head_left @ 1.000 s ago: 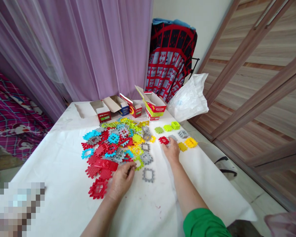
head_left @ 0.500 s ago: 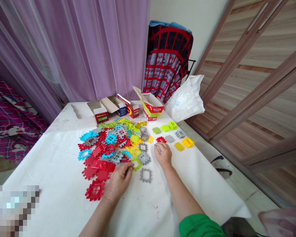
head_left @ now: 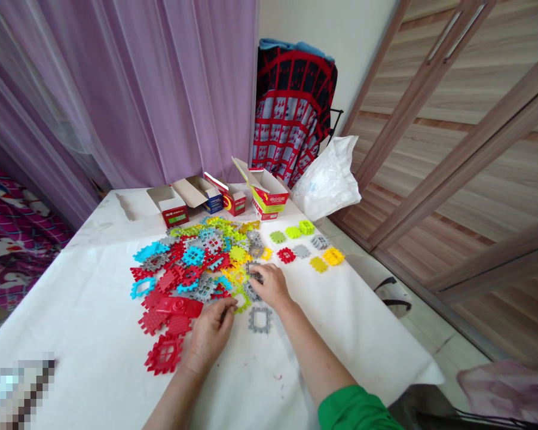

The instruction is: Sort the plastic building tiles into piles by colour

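Head view: small colour groups (head_left: 333, 257) lie apart; the larger mixed pile (head_left: 193, 256) remains. Your left hand (head_left: 212, 328) and right hand (head_left: 271, 285) curl at its edge; grip cannot be determined.

Grey pieces (head_left: 251, 292) partly hidden behind right grip (head_left: 269, 284), wardrobe (head_left: 457, 167) cut off at right

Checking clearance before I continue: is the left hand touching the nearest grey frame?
Apart: the head view shows white table covering between the left hand and the grey frame.
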The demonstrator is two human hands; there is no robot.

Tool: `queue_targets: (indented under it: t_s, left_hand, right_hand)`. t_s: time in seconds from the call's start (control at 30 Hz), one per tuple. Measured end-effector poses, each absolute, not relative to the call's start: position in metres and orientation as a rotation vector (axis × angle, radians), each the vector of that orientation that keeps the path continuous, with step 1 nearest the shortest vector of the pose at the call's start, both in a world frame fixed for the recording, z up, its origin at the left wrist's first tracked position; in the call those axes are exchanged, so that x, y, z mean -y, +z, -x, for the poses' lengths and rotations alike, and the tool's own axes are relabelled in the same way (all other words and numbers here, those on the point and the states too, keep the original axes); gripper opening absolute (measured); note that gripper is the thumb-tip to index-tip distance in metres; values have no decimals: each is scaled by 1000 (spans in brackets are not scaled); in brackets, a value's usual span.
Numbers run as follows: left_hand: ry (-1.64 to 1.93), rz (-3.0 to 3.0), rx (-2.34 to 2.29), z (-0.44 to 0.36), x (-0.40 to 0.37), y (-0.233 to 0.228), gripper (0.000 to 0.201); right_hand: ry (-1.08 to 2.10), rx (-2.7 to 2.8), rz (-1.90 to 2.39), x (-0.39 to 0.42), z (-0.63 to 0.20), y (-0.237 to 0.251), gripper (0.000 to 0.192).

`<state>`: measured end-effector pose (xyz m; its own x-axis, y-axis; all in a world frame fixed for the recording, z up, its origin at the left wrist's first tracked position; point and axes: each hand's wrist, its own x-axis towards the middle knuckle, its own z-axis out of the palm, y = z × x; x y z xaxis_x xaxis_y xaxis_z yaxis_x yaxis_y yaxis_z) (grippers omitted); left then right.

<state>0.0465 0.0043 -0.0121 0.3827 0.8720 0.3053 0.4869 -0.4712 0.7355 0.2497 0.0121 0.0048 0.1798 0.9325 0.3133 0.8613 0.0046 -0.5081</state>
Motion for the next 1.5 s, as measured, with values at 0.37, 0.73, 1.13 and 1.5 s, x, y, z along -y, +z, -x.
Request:
queue_targets:
  t_s: [0.37,0.73,1.13,1.5]
  left_hand:
    - [911,-2131,-1162,-46,-2,-7,23]
    - [925,-2130,-1151,-46,-4,-9,24]
    - [918,-2148,-1155,-45,-4,-8,24]
    - [902,-2132,-1156,-45,-4,-7,23]
  right_hand:
    - [214,1350,1616,-14,-259,-10,22]
    - [193,1126,1959,13,-318,-25,23]
    - [271,1616,1776,24,-324,-17,48]
    - [213,1632,1909,24,-316,-11,48]
